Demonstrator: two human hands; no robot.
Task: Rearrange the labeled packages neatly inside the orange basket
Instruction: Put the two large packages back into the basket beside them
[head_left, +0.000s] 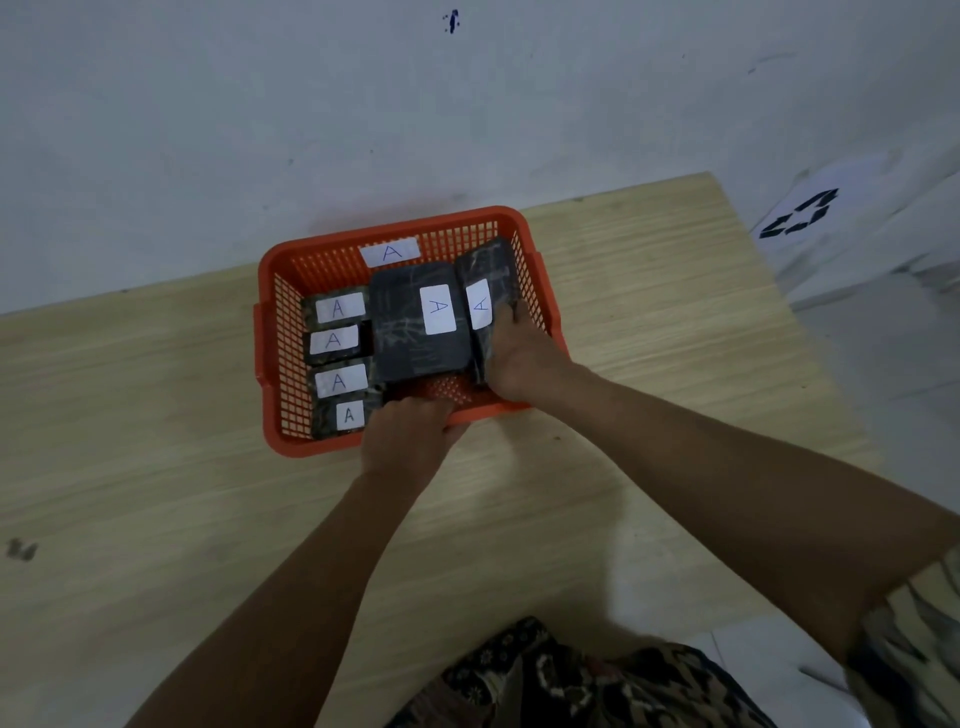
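An orange basket (270, 364) stands on the wooden table, with a white "A" label on its far wall. Several dark packages with white "A" labels lie inside: a column of small ones (337, 382) along the left side and a large flat one (400, 322) in the middle. At the right, a package (491, 270) stands tilted on its edge against the basket's right wall. My right hand (519, 358) grips that tilted package from its near side. My left hand (410, 436) rests on the basket's near rim, fingers curled over it.
The wooden table (156, 467) reaches to a pale wall behind the basket. Its right edge runs close past the basket. A white sheet with a black recycling symbol (802, 213) lies beyond that edge on the floor.
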